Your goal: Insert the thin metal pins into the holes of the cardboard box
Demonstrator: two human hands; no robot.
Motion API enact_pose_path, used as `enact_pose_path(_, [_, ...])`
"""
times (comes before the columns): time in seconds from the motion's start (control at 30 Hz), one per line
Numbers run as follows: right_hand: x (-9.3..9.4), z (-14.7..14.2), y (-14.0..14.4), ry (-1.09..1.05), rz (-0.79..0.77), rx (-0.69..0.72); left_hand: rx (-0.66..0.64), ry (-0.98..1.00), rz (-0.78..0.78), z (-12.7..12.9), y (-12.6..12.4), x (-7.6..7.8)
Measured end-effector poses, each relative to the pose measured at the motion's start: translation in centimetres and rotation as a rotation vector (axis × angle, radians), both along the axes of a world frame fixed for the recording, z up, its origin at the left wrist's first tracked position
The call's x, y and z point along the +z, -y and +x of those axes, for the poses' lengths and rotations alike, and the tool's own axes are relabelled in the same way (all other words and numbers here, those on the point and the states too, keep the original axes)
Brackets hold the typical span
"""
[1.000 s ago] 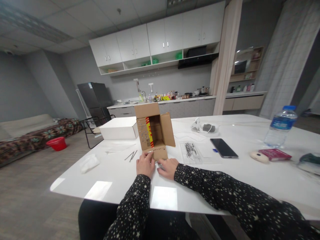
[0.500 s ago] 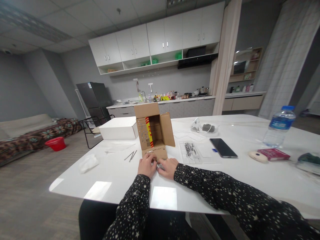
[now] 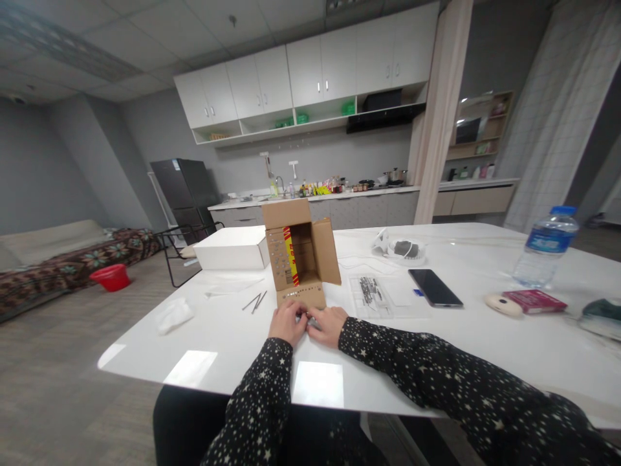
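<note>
Both hands, left (image 3: 287, 322) and right (image 3: 327, 325), fingers curled together at the box (image 3: 301, 262) flap, should press evenly; grip unclear.

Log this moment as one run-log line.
left hand: at front flap of open brown cardboard box | right hand: beside it | surface: white table

Single head view, facing forward-down across table (image 3: 451, 336), wide, mid-range.

The white table (image 3: 485, 349) bears a cardboard box (image 3: 298, 259), phone (image 3: 435, 288), 1 water bottle (image 3: 544, 249) and perhaps nails (image 3: 255, 301).
</note>
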State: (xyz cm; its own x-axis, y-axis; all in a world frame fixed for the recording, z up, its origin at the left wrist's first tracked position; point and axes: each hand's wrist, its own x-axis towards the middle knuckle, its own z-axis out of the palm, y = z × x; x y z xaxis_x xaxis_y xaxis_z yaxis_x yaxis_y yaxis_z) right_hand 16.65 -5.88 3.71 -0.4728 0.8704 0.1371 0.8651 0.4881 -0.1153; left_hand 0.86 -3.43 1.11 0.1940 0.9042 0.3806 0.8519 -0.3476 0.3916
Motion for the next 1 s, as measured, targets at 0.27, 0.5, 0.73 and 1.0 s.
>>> enact_pose_path(0.27, [-0.01, 0.05, 0.09, -0.005, -0.001, -0.005, 0.012, -0.024, -0.015, 0.07, 0.2, 0.27])
enact_pose_path(0.5, [0.02, 0.0, 0.11, -0.009, -0.001, -0.006, 0.036, -0.038, -0.028, 0.17, 0.31, 0.38])
enact_pose_path(0.73, [-0.15, -0.01, -0.05, 0.003, 0.01, 0.003, 0.056, -0.039, -0.017, 0.21, 0.3, 0.37])
enact_pose_path(1.0, [-0.62, 0.02, -0.43, -0.002, 0.017, 0.013, 0.049, 0.12, 0.027, -0.07, 0.08, 0.28])
